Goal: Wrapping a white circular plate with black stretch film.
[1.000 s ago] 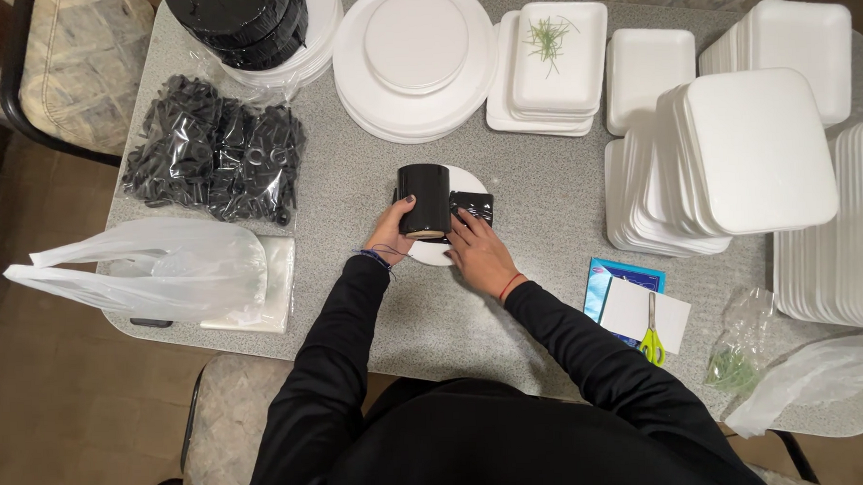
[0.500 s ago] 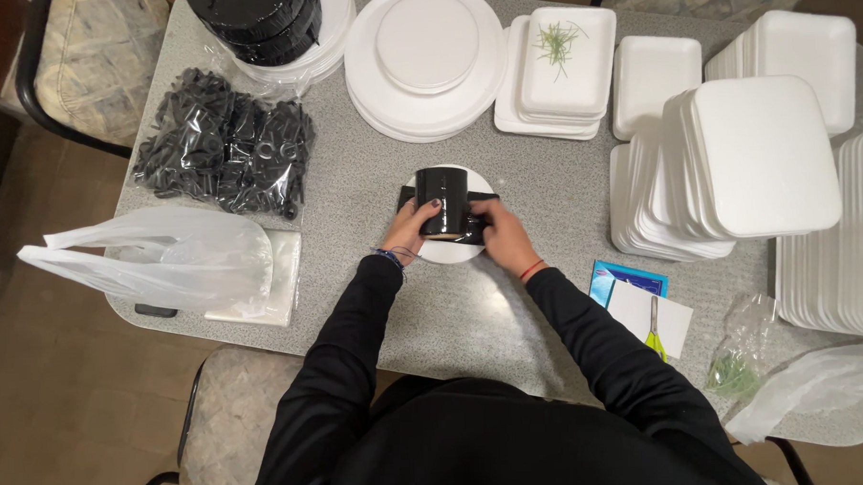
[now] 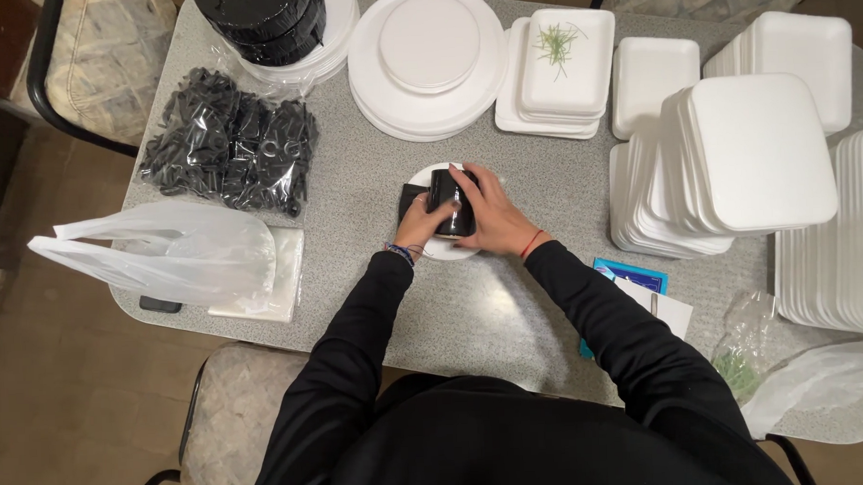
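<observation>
Black and glossy, a small rolled object [image 3: 449, 202] is sitting on a little white plate [image 3: 448, 249] between both hands. The left hand [image 3: 419, 224] is curling around its near-left side, while the right hand [image 3: 493, 212] (fingers spread) is lying over its right side. Foam trays [image 3: 754, 155] are stacking up beyond the right hand.

- We count two hands, left [image 3: 419, 224] and right [image 3: 489, 215], on one black roll [image 3: 449, 202].
- One bag of black pieces [image 3: 228, 154] at ten o'clock.
- One white plastic bag [image 3: 164, 257] (at nine o'clock).
</observation>
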